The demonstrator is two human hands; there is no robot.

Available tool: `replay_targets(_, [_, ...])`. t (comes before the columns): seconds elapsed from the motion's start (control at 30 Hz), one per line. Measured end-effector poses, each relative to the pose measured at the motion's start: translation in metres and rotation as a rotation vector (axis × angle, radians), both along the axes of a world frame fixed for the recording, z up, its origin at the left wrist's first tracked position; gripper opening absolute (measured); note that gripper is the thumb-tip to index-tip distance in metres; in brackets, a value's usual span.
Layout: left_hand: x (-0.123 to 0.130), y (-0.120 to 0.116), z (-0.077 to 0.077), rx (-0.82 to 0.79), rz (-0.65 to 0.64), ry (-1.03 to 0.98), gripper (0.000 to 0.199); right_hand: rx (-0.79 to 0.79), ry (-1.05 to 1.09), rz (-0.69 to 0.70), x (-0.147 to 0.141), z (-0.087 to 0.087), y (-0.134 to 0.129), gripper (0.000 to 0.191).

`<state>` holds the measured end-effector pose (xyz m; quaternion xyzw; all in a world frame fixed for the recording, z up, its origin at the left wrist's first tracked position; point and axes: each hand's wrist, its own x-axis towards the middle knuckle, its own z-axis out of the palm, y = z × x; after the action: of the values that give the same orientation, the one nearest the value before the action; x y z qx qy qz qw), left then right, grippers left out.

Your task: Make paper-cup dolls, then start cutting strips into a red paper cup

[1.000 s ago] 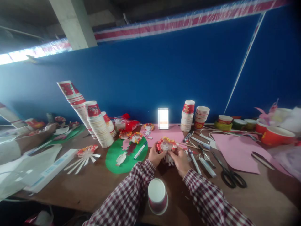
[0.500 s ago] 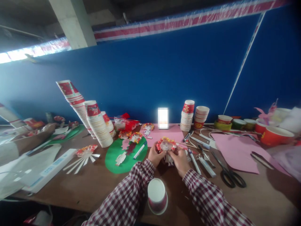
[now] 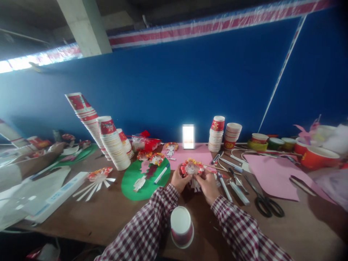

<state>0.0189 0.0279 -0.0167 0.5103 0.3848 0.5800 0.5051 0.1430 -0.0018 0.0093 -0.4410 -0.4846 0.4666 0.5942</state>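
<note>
A paper figure (image 3: 192, 167) with a round face and a curled red and yellow fringe is held upright above the brown table. My left hand (image 3: 180, 179) grips its left side, thumb on the front. On the other side my right hand (image 3: 208, 184) pinches it with the thumb near the neck. The fingers behind the figure are hidden. An upside-down paper cup (image 3: 181, 223) stands between my forearms. Left of my hands, a green paper circle (image 3: 130, 181) bears several paper figures and a marker (image 3: 161, 173).
Tall cup stacks (image 3: 113, 145) stand at the left, shorter ones (image 3: 216, 136) at the back. Black scissors (image 3: 265, 203), pens and a cutter lie right of my hands, beside pink paper (image 3: 272, 177). A fringed cup piece (image 3: 98, 181) lies left. A blue wall rises behind.
</note>
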Motion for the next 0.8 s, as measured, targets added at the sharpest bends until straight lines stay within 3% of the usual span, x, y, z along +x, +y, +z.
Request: replay_targets(0.8, [0.0004, -0.0021, 0.0032, 0.005, -0.021, -0.014, 0.054, -0.007, -0.004, -0.004, -0.0006, 0.0027, -0.0023, 0.019])
